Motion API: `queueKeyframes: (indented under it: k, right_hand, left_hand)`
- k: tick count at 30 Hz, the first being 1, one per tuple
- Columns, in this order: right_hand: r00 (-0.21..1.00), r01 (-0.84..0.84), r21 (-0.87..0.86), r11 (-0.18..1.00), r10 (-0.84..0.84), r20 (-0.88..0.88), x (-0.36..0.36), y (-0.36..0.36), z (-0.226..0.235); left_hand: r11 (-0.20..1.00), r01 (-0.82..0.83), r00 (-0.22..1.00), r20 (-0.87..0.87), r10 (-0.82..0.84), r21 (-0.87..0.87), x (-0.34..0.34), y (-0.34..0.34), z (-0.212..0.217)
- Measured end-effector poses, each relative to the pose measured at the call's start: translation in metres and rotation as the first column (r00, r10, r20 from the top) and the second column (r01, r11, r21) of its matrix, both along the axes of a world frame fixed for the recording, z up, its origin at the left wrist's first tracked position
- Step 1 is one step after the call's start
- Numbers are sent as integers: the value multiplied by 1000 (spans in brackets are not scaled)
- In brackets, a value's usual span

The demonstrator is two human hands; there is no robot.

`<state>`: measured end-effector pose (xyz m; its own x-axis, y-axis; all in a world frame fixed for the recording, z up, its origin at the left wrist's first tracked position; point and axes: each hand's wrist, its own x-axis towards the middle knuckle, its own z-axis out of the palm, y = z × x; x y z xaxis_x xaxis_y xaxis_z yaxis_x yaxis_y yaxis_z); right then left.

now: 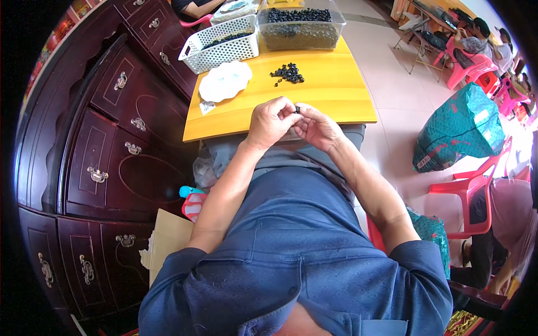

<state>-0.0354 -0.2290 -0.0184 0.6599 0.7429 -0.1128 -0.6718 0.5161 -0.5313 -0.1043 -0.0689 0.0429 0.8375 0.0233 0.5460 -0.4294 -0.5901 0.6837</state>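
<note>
At the near edge of the yellow table [336, 89], the left hand [269, 123] and right hand [316, 127] pinch together on a small black bead [297, 109], seemingly light, hard, slippery, best nipped by fingertips across its sides.

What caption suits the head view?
Both hands, left hand and right hand, pinch a small black bead above a yellow table.

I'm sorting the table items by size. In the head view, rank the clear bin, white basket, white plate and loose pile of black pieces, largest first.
1. Clear bin and white basket: look alike, unranked.
2. White plate.
3. Pile of black pieces.
</note>
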Motion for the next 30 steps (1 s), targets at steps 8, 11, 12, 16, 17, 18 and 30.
queueKeyframes:
  k: [8,11,12,16,17,18,30]
  right_hand:
    - [1000,-16,29,999,17,-18,2,0,-3]
    - [999,-26,37,999,27,-22,4,0,-5]
    - [999,-29,38,999,30,-22,4,0,-6]
    - [998,-52,28,998,53,-19,5,-2,-6]
    - [999,-51,8,999,51,-19,4,-3,-4]
    - [999,-49,-12,999,49,-19,3,-3,-3]
    - [993,-97,-24,995,99,67,7,-5,-2]
  left_hand:
    - [1000,-3,1000,-20,2,-13,0,0,-1]
    - [1000,-1,1000,-30,0,-19,1,0,-2]
    - [1000,-5,1000,-25,4,-16,1,0,-2]
    - [1000,-14,1000,-20,14,-16,1,-1,-5]
    - [1000,-14,1000,-20,14,-15,2,0,-5]
    - [1000,-25,999,-38,25,-5,2,1,-6]
    - [997,46,990,-132,-54,-67,2,7,0]
